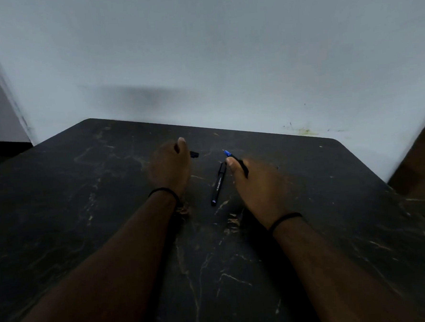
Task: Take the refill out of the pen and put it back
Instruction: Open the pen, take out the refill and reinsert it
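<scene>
- The scene is dim and slightly blurred, so small parts are hard to make out; both forearms run out of the picture at its lower edge.
- The left hand shows its back, and its fingers are hidden behind it. Only the raised thumb and a short black piece sticking out to the right of the hand can be seen. The hand grips that piece, though what part it is cannot be told.
- The right hand also shows its back, thumb pointing forward. Its curled fingers hold a black pen part with a blue tip, most of which is covered by the hand; whether this is the refill or a barrel section cannot be told.
- The two hands sit apart over the counter, each wrist wearing a thin black band.
- Between the hands a black pen body lies flat on the counter, clip end away from the person, pale lettering along its side too small to read.
- The counter is dark with pale veined streaks and meets a plain grey wall.
</scene>
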### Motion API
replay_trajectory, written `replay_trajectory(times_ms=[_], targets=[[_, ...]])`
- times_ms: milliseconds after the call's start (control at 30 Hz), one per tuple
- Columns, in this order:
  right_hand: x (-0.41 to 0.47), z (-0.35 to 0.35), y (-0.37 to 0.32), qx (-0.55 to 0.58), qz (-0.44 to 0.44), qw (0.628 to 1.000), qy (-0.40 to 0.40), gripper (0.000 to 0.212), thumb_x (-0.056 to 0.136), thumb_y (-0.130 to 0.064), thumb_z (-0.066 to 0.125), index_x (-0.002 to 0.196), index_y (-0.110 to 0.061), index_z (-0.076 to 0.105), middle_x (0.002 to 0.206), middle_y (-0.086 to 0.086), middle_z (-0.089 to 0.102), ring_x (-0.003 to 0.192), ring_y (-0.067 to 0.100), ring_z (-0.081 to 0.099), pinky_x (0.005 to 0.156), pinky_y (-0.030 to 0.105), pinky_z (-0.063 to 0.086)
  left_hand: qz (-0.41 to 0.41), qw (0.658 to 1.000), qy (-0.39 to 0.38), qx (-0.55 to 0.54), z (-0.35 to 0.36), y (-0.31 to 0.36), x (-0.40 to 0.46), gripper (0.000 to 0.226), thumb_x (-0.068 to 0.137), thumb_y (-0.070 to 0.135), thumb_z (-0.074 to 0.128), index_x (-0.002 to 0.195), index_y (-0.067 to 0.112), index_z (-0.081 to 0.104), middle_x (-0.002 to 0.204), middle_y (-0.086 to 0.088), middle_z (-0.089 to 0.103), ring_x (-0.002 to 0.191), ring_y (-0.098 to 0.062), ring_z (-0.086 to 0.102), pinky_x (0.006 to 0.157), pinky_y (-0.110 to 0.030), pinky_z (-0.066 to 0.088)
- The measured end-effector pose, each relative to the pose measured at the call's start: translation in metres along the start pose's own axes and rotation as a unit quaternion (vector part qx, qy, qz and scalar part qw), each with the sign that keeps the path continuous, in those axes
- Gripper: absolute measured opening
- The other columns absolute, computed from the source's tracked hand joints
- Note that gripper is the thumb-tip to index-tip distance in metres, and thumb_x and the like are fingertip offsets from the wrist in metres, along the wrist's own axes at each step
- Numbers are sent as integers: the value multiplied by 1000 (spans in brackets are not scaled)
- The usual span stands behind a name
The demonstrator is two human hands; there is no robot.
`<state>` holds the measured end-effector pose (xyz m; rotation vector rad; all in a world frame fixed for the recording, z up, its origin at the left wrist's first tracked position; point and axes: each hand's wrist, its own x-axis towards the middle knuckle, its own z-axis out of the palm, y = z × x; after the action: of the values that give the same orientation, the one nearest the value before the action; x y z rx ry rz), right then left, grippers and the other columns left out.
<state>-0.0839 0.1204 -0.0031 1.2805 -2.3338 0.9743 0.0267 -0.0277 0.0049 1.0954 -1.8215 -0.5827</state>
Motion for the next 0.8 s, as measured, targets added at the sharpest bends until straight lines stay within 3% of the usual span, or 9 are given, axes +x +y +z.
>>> replay_trajectory(times_ms=[100,167,300,467,533,633,700,800], targets=[[0,-2,2,8,15,1000,-9,54,98,-60,33,72,-17,53,64,-1,55,63,19,55,59,33,43,-15,990,-66,120,-4,-7,1,43,102,38,37,93,9,68,94,-12,68,83,-27,62,76,-37,49],[0,-3,2,10,18,1000,-21,54,98,-60,32,72,-18,53,63,-2,53,62,17,54,58,32,41,14,977,-77,200,-4,-7,1,45,101,38,38,106,6,70,107,-17,68,99,-34,62,90,-43,50],[0,-2,3,11,15,1000,-19,51,99,-58,34,73,-18,53,65,-1,55,64,19,56,61,34,44,26,937,-106,332,-2,-13,5,52,100,44,35,118,6,66,124,-21,63,114,-38,57,100,-45,45],[1,2,1,19,13,1000,-3,42,102,-50,33,77,-21,52,71,-2,56,66,17,54,62,32,39,-8,932,-103,348,2,-19,8,59,96,51,37,123,5,60,130,-20,56,121,-38,51,101,-46,39],[0,3,1,38,7,999,18,34,103,-44,35,82,-22,50,71,-3,55,66,18,55,61,32,39,-8,955,-49,292,1,-14,6,56,95,51,43,120,3,58,124,-20,57,116,-37,53,96,-45,41],[-1,6,-1,92,4,993,68,16,102,-37,41,100,-22,47,76,-2,56,67,22,57,58,36,44,28,996,29,81,2,-3,0,33,95,43,52,95,11,59,102,-11,61,95,-27,57,77,-36,42],[0,7,-1,145,10,985,91,13,101,-36,43,106,-24,43,80,-1,59,70,23,59,60,42,51,57,997,3,-58,6,5,-4,30,97,40,53,88,12,59,88,-6,61,79,-19,57,69,-33,43],[1,8,0,181,5,980,84,7,100,-39,43,101,-31,43,81,-1,65,73,19,64,64,44,54,80,971,-89,-208,13,15,-12,34,99,34,54,89,4,65,73,-8,59,63,-15,51,62,-33,43]])
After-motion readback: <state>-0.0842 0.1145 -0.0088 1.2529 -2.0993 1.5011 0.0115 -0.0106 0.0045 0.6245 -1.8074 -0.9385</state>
